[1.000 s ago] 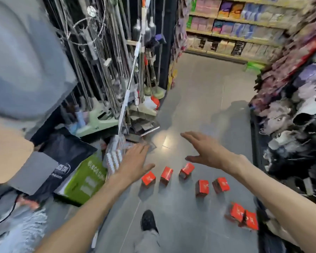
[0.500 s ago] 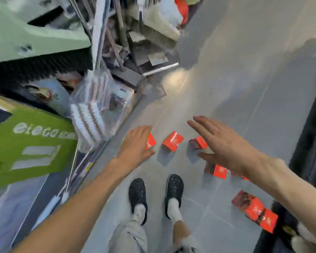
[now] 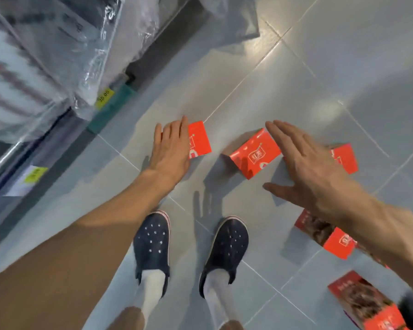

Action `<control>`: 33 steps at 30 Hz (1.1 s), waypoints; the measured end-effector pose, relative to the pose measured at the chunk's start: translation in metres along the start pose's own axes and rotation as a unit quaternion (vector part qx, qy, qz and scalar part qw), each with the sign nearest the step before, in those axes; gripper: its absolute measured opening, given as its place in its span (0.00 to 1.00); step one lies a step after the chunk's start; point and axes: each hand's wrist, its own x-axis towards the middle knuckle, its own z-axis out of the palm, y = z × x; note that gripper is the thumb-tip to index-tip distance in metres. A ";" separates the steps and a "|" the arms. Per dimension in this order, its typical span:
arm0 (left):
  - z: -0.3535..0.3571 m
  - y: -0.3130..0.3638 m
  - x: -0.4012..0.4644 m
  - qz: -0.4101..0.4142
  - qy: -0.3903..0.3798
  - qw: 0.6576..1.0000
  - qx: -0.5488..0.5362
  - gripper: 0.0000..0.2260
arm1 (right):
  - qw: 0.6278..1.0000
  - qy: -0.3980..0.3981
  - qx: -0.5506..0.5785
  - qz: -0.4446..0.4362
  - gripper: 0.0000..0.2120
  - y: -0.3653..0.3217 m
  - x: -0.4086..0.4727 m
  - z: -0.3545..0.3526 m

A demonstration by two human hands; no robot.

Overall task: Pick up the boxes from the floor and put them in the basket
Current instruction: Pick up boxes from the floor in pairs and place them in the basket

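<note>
Bare grey tile floor (image 3: pixel 343 67) lay open across the upper right of the frame, while plastic-wrapped shelf stock (image 3: pixel 45 55) crowded the upper left. The left hand (image 3: pixel 171 148), flat with fingers spread, covered the left edge of one red box (image 3: pixel 199 139), grasping nothing. The right hand (image 3: pixel 305 163) hovered splayed and empty between the middle box (image 3: pixel 252 153) and a third box (image 3: pixel 345 157). Both hands had dropped closer to the boxes than half a second before.
</note>
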 end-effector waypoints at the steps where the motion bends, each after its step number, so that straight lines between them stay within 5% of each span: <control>1: 0.002 0.001 0.004 -0.002 0.022 1.000 -0.001 0.47 | 1.000 -0.006 0.000 0.001 0.54 0.003 0.000 0.004; 5: -0.013 0.000 -0.001 0.003 0.043 0.999 -0.030 0.39 | 1.000 -0.021 -0.012 -0.005 0.55 0.005 -0.003 -0.001; 16: -0.038 -0.015 -0.054 0.039 0.044 0.993 -0.100 0.39 | 0.972 -0.116 -0.192 -0.068 0.58 0.034 0.047 0.050; 23: 0.000 -0.026 -0.062 -0.006 0.049 0.986 -0.160 0.42 | 0.955 -0.046 -0.276 -0.099 0.32 0.047 0.085 0.113; 26: -0.011 -0.028 -0.074 0.003 0.036 0.987 -0.154 0.42 | 0.972 -0.025 -0.224 -0.060 0.27 0.040 0.078 0.097; 33: -0.137 -0.015 -0.099 0.044 0.030 0.991 -0.119 0.40 | 0.990 0.026 -0.127 0.054 0.33 0.004 0.023 -0.051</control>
